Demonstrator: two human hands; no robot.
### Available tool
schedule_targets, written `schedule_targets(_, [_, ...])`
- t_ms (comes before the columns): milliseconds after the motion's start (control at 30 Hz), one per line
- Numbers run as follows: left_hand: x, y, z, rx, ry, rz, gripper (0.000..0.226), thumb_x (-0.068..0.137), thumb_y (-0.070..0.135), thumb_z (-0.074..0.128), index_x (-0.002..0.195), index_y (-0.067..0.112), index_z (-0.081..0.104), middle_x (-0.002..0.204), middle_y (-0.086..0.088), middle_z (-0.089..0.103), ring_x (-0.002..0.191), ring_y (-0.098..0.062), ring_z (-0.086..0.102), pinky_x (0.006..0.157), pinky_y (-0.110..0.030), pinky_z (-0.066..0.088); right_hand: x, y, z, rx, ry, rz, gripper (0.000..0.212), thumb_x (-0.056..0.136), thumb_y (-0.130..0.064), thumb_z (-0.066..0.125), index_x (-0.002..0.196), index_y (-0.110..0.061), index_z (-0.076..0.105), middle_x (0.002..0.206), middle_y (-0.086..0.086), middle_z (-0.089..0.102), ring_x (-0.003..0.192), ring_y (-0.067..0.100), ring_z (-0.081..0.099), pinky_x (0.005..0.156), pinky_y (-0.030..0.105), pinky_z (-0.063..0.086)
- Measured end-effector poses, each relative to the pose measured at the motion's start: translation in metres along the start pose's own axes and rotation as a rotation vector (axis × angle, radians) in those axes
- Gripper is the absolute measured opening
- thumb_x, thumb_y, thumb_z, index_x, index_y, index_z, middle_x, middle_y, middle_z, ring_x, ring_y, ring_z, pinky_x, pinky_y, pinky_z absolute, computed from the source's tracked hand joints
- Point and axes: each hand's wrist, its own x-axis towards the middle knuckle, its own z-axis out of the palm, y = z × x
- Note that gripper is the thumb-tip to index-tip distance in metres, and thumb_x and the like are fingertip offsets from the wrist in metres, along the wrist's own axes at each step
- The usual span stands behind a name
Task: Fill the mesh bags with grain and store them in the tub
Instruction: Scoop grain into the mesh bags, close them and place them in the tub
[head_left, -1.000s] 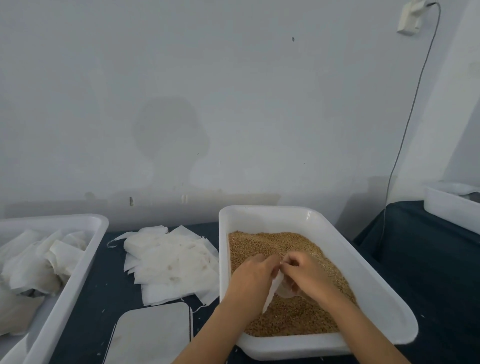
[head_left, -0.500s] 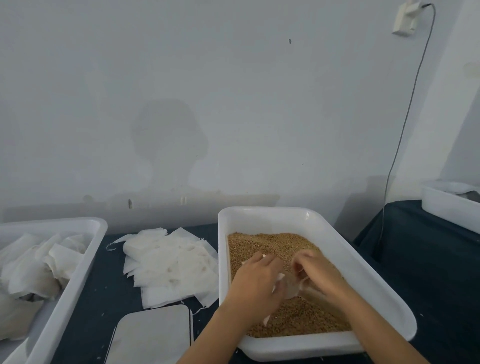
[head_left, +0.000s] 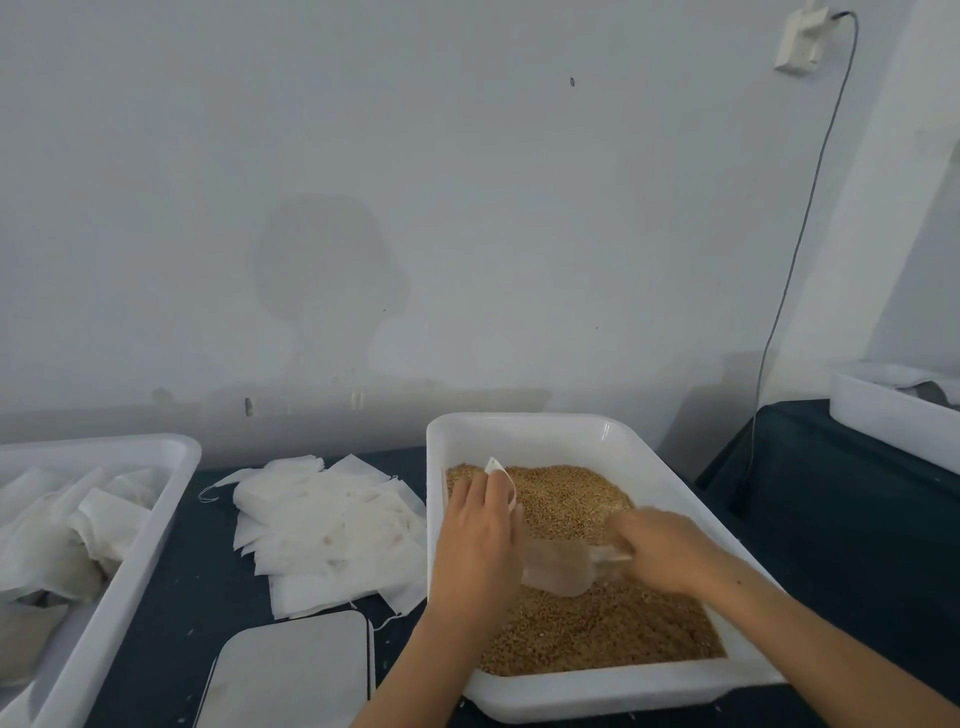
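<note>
Both hands (head_left: 475, 540) inside grain tray rim (head_left: 519, 423)

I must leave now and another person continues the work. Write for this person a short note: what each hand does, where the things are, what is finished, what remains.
Left hand: holds a white mesh bag over the grain.
Right hand: grips a clear plastic scoop, its mouth toward the bag.
Things: brown grain fills the white rectangular tub in the middle; a pile of flat empty white bags lies beside it on the left; the white tub at far left holds bags already stored.
Done: some bags stored.
Left: fill this bag, store it, then work through the pile.
</note>
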Motion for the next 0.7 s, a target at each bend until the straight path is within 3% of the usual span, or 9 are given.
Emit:
schedule_targets(100, [0.0, 0.001, -0.001, -0.006, 0.137, -0.002, 0.006, 0.093, 0.004, 0.05, 0.088, 0.008, 0.051, 0.084, 0.0, 0.049, 0.079, -0.016, 0.04, 0.072, -0.03, 0.04, -0.003, 0.01, -0.021, -0.121, 0.019, -0.024, 0.035, 0.081, -0.026, 0.069, 0.065, -0.033, 0.038, 0.071, -0.016, 0.05, 0.066, -0.002, 0.047, 0.053, 0.014, 0.027])
schedule_targets(267, [0.0, -0.002, -0.003, 0.013, 0.149, -0.03, 0.005, 0.092, 0.009, 0.057, 0.091, 0.012, 0.061, 0.085, 0.0, 0.057, 0.08, -0.018, 0.045, 0.07, -0.029, 0.042, -0.006, 0.003, -0.024, -0.148, 0.04, -0.109, 0.027, 0.081, -0.022, 0.067, 0.069, -0.031, 0.044, 0.069, -0.016, 0.051, 0.064, -0.004, 0.048, 0.053, 0.012, 0.027])
schedule_targets(333, [0.001, -0.001, -0.003, 0.012, 0.129, -0.042, 0.005, 0.091, 0.012, 0.059, 0.091, 0.014, 0.064, 0.088, 0.002, 0.06, 0.081, -0.017, 0.048, 0.066, -0.025, 0.04, -0.005, -0.006, -0.016, -0.082, 0.045, -0.152, 0.02, 0.082, -0.024, 0.067, 0.075, -0.029, 0.05, 0.074, -0.017, 0.053, 0.068, -0.005, 0.047, 0.056, 0.01, 0.029])
schedule_targets(400, [0.002, -0.003, -0.002, 0.001, 0.098, -0.056, 0.006, 0.091, 0.014, 0.059, 0.092, 0.016, 0.064, 0.092, 0.003, 0.06, 0.08, -0.016, 0.051, 0.061, -0.023, 0.038, -0.004, -0.013, -0.005, 0.0, 0.041, -0.183, 0.014, 0.08, -0.026, 0.07, 0.082, -0.028, 0.056, 0.087, -0.015, 0.058, 0.083, 0.001, 0.053, 0.069, 0.013, 0.04])
schedule_targets(500, [0.006, -0.011, 0.001, 0.002, 0.036, -0.064, 0.008, 0.093, 0.015, 0.057, 0.095, 0.017, 0.064, 0.103, 0.007, 0.06, 0.083, -0.011, 0.054, 0.063, -0.023, 0.045, -0.004, -0.013, 0.007, 0.136, -0.026, -0.164, 0.022, 0.076, -0.028, 0.074, 0.079, -0.032, 0.053, 0.092, -0.015, 0.057, 0.093, 0.006, 0.055, 0.083, 0.022, 0.045])
schedule_targets(600, [0.01, -0.021, 0.005, 0.042, -0.021, -0.049, 0.013, 0.095, 0.017, 0.053, 0.1, 0.017, 0.065, 0.11, 0.006, 0.059, 0.094, -0.013, 0.054, 0.071, -0.024, 0.048, -0.009, -0.003, 0.012, 0.263, -0.118, -0.152, 0.031, 0.076, -0.028, 0.076, 0.073, -0.036, 0.046, 0.092, -0.016, 0.053, 0.094, 0.006, 0.052, 0.087, 0.021, 0.044])
schedule_targets(700, [0.017, -0.035, 0.01, 0.14, -0.153, -0.02, 0.016, 0.097, 0.018, 0.049, 0.105, 0.019, 0.063, 0.11, 0.005, 0.053, 0.1, -0.014, 0.052, 0.074, -0.025, 0.047, -0.016, 0.01, 0.011, 0.37, -0.121, -0.153, 0.028, 0.076, -0.025, 0.075, 0.074, -0.027, 0.047, 0.088, -0.016, 0.052, 0.087, 0.001, 0.05, 0.079, 0.013, 0.039])
